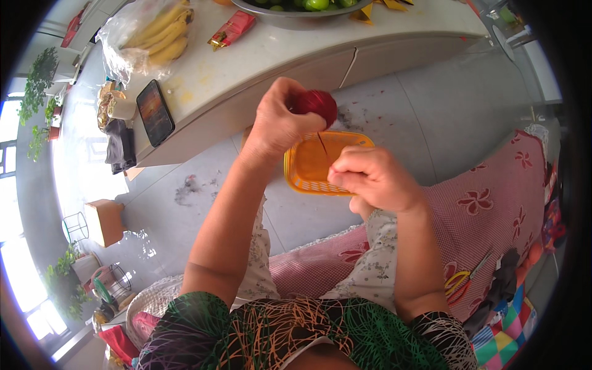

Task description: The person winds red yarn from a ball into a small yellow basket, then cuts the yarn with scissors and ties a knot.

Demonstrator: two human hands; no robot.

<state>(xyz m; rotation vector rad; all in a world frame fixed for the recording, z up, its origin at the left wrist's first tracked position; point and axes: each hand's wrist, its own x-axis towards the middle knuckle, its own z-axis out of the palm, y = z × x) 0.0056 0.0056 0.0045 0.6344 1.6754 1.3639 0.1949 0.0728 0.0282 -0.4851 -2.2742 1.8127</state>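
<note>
A ball of dark red yarn (319,105) is gripped in my left hand (284,118), held up in front of the counter. From its underside a strand of red yarn (323,144) runs down to my right hand (374,175), whose thumb and fingers pinch it. Below both hands is a yellow plastic basket (307,162) with lattice sides; nothing shows in its visible part. My right hand hides the basket's lower right corner.
A pale counter (231,69) carries bagged bananas (162,34), a red packet (232,28), a phone (155,113) and a metal bowl (296,16) of green fruit. Scissors (467,280) lie on the pink patterned cover (485,185) at right. A cardboard box (105,222) stands left.
</note>
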